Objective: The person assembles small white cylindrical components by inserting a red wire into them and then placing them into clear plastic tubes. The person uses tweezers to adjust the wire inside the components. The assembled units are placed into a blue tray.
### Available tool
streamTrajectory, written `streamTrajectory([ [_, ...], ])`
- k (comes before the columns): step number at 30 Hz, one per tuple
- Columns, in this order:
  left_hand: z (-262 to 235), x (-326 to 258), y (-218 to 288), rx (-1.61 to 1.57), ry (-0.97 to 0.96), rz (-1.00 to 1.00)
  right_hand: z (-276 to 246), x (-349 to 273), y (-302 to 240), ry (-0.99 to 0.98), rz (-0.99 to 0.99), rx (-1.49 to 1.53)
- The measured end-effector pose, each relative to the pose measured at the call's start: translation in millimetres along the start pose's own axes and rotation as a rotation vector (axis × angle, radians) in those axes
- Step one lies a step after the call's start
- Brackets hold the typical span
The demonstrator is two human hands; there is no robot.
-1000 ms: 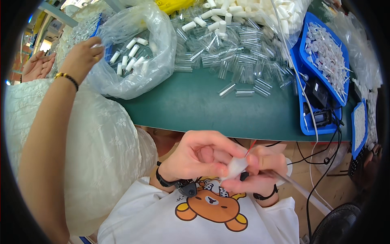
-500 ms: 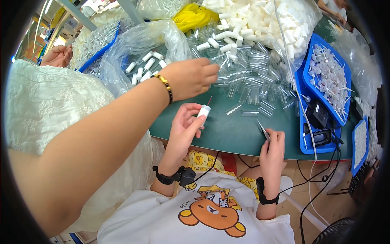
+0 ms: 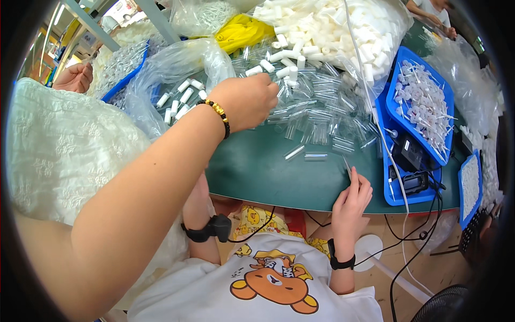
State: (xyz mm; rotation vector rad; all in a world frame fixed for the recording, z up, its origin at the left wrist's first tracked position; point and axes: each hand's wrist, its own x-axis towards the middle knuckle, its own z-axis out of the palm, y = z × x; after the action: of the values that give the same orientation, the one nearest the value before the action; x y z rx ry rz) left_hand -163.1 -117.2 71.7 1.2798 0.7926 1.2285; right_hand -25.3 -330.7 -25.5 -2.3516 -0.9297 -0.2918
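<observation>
My right hand (image 3: 352, 199) is by the near edge of the green table (image 3: 257, 172). Its fingers are closed around slim metal tweezers (image 3: 347, 165), whose tips point up over the tabletop. Most of my left hand (image 3: 199, 194) lies behind a co-worker's forearm (image 3: 155, 172); its fingers, and anything in them, are hidden. The co-worker's hand (image 3: 249, 102), above a black and gold bracelet, reaches over the pile of clear tubes (image 3: 322, 102). Two loose clear tubes (image 3: 315, 156) lie nearest my right hand.
White cylinders (image 3: 186, 95) lie to the left beside a clear plastic bag (image 3: 142, 86). A large bag of white cylinders (image 3: 332, 27) stands at the back. On the right are a blue tray of white stemmed pieces (image 3: 421, 102), black devices (image 3: 410, 153) and a hanging white cable (image 3: 390, 155).
My left hand, which held a white cylinder with a thin red rod, has moved left and down behind the co-worker's arm. My right hand still holds the tweezers. The view has shifted slightly.
</observation>
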Motion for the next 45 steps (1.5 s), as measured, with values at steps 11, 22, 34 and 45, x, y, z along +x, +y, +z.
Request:
streamTrajectory([
  [11, -79, 3, -18, 0.036, -0.006, -0.105, -11, 3, 5, -0.013, 0.045, 0.020],
  [22, -46, 17, -38, -0.110, 0.048, -0.129, -21, 0, -16, -0.059, 0.009, 0.219],
  [34, 31, -63, -71, 0.411, -0.436, -0.111, -58, 18, 15, 0.305, 0.078, 0.576],
  [45, 50, -82, -91, 0.764, -0.416, 0.219, -134, 123, 62, 0.326, 0.075, 0.421],
])
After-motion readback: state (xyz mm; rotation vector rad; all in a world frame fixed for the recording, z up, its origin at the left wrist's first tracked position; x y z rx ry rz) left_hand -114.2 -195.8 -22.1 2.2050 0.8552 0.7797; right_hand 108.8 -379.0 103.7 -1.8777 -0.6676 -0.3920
